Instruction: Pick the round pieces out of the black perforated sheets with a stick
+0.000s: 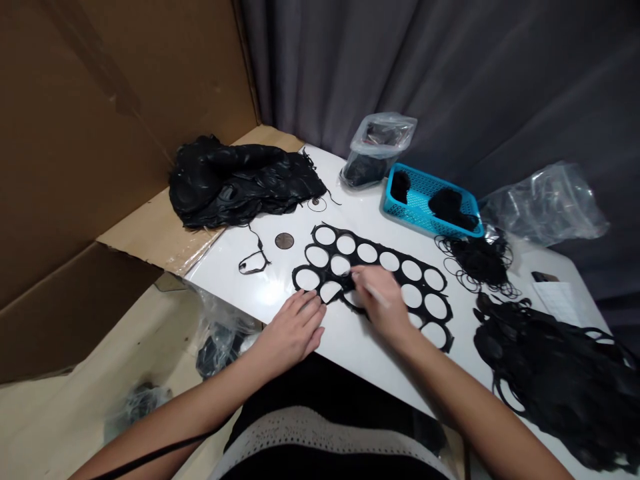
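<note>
A thin black rubber-like sheet [423,283] with rows of large round holes lies flat on the white table [280,293]. The fingers of my left hand [300,323] are stretched out and rest on its near left edge, pressing rather than gripping. My right hand [383,303] is closed around a slim whitish pen-like tool [374,291]. Its tip is over the web between the holes, left of the sheet's middle; the fingers hide the exact contact. A dark round disc [285,241] and a loose black scrap loop [253,263] lie to the left of the sheet.
A stack of black sheets [240,180] stands at the back left. Behind the sheet are a clear bag [373,150] and a blue basket [423,207] holding black pieces. Thin black rings [477,260] and a heap of black scraps [555,380] lie on the right.
</note>
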`<state>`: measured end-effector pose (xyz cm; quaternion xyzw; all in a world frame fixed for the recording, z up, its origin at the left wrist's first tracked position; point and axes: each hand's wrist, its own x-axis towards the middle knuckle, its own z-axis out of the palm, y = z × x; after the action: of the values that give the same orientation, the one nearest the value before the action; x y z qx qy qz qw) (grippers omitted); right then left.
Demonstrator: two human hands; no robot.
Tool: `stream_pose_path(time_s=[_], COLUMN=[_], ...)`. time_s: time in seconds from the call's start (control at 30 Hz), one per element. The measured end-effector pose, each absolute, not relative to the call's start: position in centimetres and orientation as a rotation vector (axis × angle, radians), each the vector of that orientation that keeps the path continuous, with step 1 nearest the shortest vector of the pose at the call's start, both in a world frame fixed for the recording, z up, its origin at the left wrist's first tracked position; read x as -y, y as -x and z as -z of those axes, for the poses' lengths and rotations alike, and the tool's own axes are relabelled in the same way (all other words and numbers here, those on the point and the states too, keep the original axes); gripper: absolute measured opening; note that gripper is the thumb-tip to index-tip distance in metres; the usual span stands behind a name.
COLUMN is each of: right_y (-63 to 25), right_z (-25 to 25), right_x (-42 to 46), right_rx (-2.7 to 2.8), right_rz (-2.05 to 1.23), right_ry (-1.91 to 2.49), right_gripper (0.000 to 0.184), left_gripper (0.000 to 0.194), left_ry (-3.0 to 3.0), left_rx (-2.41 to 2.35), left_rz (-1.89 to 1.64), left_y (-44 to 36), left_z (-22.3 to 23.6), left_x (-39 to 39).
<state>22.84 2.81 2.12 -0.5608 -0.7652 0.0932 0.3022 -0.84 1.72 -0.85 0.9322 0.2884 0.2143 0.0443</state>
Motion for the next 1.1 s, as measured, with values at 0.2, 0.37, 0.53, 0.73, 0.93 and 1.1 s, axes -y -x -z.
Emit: stream_pose_path(time_s=[0.2,0.37,0.53,0.73,0.93,1.1], right_y=[-27.7,-22.1,-17.1,-16.3,-16.0,-16.0], right_z=[-4.3,-3.8,-3.2,-2.3,-2.0,-1.7], right_x=[-8.3,-8.1,-6.0,-5.0,-4.9,-5.1], right_rx=[1.478,1.456,1.619,1.655,1.662,1.771], right_rz=[-0.324,-0.895,-1.160,-1.218,-1.216,-1.099], right_ry=[1.820,1.571,1.415,1.417,1.380,1.394], right_gripper=[0.025,0.026,0.018,0.013,0.010,0.009], left_gripper=[0.032,0.029,0.031,0.033,0.033,0.033], left_ry=[-2.810,-2.743,-2.748,-2.752,-2.748,-2.755], left_rx=[-0.879,-0.970,-1.156,-1.111,-1.093,-1.113], left_rz=[-0.667,-0.836,-0.797,-0.773,-0.791,-0.787], left_y=[1.0,2.2,3.6,4.0,3.9,3.8], left_z=[0.7,0.4,0.8,1.5,1.4,1.4], left_x=[-1.5,-1.4,-2.2,-2.4,-2.3,-2.3])
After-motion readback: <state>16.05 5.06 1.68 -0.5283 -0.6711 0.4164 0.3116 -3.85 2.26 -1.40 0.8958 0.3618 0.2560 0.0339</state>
